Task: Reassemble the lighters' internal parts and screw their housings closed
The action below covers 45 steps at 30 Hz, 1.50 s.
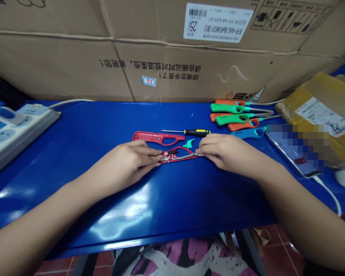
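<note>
Red lighter half (178,159), partly under hands (136,157) (220,150)

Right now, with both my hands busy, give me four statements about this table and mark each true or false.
1. The left hand touches the wired red shell. True.
2. The screwdriver lies on the blue table. True.
3. The right hand holds that screwdriver. False: the hand is at the right end of the wired red shell.
4. The teal piece is under the left hand. False: it lies uncovered near the right hand.
</note>
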Tool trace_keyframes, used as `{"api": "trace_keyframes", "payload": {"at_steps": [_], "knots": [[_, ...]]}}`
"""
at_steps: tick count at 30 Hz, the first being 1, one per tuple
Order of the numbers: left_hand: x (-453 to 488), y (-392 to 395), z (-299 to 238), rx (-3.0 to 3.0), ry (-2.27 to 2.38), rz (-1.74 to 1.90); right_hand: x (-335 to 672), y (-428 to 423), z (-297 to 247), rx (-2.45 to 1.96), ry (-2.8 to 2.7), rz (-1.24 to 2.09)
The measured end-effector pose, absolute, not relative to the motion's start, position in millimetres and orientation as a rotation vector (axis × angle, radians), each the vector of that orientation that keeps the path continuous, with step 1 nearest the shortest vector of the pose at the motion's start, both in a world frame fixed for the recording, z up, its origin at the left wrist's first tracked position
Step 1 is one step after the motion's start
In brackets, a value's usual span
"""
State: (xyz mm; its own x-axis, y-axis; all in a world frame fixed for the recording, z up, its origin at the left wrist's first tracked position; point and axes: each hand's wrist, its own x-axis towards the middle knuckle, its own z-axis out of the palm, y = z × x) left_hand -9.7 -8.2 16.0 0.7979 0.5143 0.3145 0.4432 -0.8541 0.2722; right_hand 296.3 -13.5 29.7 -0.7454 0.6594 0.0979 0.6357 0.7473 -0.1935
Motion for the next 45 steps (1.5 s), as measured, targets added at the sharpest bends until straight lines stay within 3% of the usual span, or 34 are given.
{"api": "trace_keyframes", "payload": {"at_steps": [15,25,45], "knots": [[-10,-8,16,2.784,0.773,0.564,298,-9,28,-1.107,-2.652,0.45],[-11,-8,16,2.769,0.783,0.564,299,-3,21,-1.147,-2.394,0.837],[-10,-8,16,2.754,0.778,0.577,291,-2,19,-1.263,-2.235,0.913]]}}
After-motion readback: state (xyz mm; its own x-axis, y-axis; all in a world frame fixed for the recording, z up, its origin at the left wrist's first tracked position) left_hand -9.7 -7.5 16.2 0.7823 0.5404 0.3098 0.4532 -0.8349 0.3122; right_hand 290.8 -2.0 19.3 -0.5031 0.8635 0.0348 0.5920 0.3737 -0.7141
